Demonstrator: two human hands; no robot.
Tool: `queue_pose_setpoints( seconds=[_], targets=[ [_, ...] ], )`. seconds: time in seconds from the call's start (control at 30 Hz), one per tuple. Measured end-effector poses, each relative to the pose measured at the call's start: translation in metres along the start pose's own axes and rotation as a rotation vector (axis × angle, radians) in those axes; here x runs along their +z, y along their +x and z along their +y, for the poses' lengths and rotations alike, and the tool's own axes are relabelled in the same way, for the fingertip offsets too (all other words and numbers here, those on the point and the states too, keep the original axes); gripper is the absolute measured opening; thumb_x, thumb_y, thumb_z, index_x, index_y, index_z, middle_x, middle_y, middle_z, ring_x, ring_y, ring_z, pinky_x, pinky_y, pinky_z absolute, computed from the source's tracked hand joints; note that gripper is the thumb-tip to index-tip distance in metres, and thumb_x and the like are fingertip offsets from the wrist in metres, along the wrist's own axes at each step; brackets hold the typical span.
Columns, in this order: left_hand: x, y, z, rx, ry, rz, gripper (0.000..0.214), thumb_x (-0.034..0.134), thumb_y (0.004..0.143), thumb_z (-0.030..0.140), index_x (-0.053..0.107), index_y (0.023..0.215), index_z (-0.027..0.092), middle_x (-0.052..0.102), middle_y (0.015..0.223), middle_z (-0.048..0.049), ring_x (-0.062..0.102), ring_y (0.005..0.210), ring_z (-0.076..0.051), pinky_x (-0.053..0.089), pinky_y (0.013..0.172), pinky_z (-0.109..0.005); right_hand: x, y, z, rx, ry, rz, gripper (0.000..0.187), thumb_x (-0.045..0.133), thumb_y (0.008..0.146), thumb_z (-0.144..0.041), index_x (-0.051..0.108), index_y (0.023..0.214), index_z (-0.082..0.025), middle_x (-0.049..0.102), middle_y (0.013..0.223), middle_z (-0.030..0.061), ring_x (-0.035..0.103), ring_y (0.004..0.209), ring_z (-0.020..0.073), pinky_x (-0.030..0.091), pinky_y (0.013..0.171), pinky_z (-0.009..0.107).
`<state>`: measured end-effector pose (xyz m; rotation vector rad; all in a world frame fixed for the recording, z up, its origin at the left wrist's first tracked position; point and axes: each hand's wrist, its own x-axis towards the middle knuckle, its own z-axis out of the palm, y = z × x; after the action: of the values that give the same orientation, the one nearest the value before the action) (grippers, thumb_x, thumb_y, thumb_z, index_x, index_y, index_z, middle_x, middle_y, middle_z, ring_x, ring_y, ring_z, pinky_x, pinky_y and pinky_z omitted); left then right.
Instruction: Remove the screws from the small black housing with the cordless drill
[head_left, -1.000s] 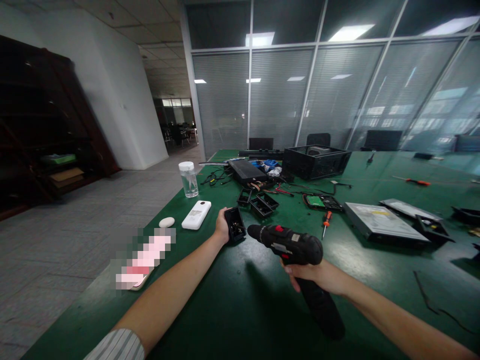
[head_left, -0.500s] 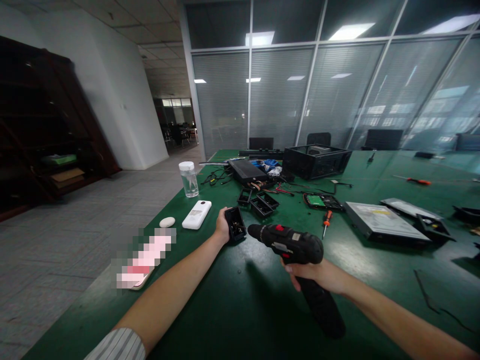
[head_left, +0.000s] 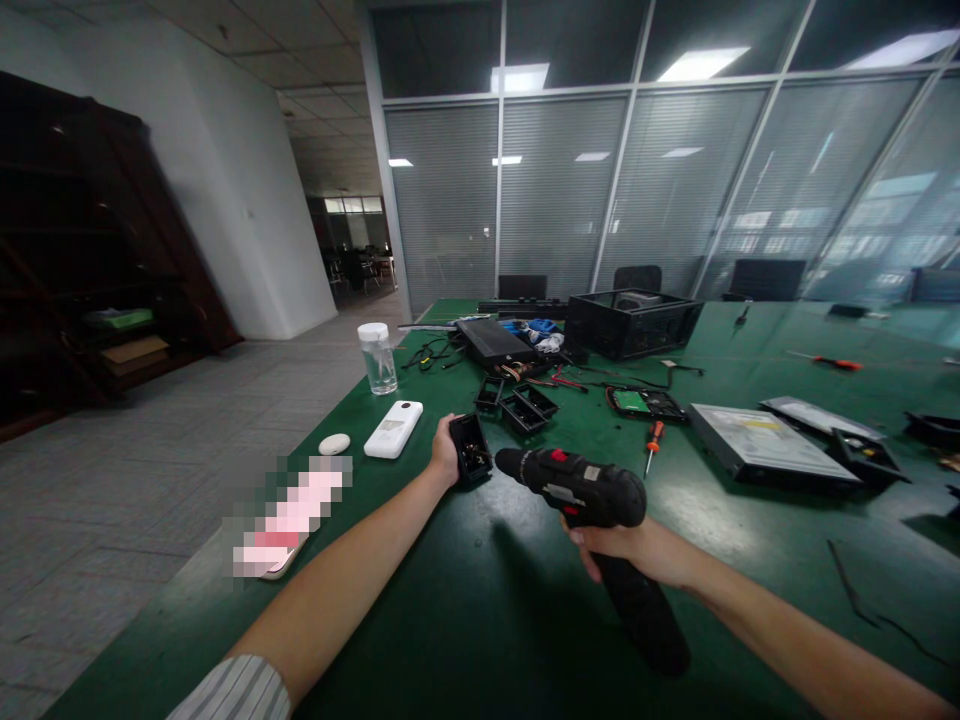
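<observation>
My left hand (head_left: 445, 452) grips a small black open casing (head_left: 470, 449) that stands tilted on the green table (head_left: 465, 620), its inside facing me. My right hand (head_left: 634, 550) is wrapped round the handle of a black cordless drill (head_left: 581, 487) with a red switch. The drill's nose points left at the casing and almost touches its right edge. Both forearms reach out over the table's near part.
Left of the casing lie a white remote-like box (head_left: 393, 429), a white oval (head_left: 334, 444) and a glass jar (head_left: 376, 357). Behind are black trays (head_left: 525, 407), cables, a green circuit board (head_left: 634, 402), an orange screwdriver (head_left: 654, 438), a flat drive (head_left: 765, 447) and a black chassis (head_left: 631, 322).
</observation>
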<state>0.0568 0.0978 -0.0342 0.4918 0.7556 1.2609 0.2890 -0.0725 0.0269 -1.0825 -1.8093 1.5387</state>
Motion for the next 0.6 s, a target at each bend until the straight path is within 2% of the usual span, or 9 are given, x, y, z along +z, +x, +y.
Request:
queue_pose_setpoints(
  seconds=[0.6],
  targets=[
    [0.0006, -0.0017, 0.0008, -0.003, -0.002, -0.001, 0.035, 0.047, 0.077, 0.049, 0.059, 0.081, 0.017, 0.06, 0.061, -0.0051, 0.06, 0.053, -0.023, 0.049, 0.054, -0.037, 0.0, -0.0006, -0.0018, -0.018, -0.025, 0.005, 0.028, 0.058, 0.081, -0.041, 0.054, 0.09, -0.015, 0.057, 0.055, -0.0024, 0.055, 0.054, 0.0149, 0.037, 0.057, 0.028]
  ],
)
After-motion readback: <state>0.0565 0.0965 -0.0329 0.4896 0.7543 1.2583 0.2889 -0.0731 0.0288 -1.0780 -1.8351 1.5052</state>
